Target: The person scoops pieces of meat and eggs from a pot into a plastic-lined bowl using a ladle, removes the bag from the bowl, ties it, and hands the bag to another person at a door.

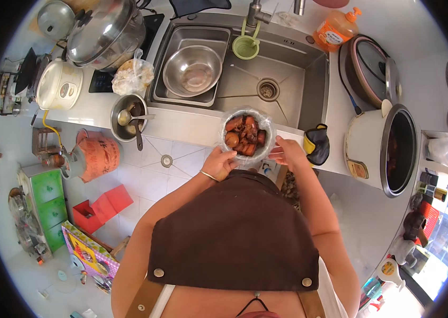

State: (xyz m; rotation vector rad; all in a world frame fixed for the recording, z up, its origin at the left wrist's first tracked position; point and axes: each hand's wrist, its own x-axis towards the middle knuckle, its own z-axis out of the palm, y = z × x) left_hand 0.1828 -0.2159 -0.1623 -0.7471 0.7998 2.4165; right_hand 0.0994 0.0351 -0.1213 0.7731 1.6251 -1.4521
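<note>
A bowl (247, 136) lined with clear plastic film is at the counter's front edge, in front of the sink. Chunks of glossy reddish-brown braised food (245, 133) fill it, with one round piece that looks like an egg. My left hand (219, 164) grips the bowl's near left side, thumb by the rim. On its right side, the fingers of my right hand (290, 153) close against the film and rim. The bowl's underside and some fingertips are hidden.
Behind is a steel sink (314, 79) with a steel basin (192, 71). A bowl with ladles (128, 117) stands at the counter's left edge. To the right are black-yellow gloves (316, 144) and a large open cooker (375, 146). A red box (102, 208) lies low left.
</note>
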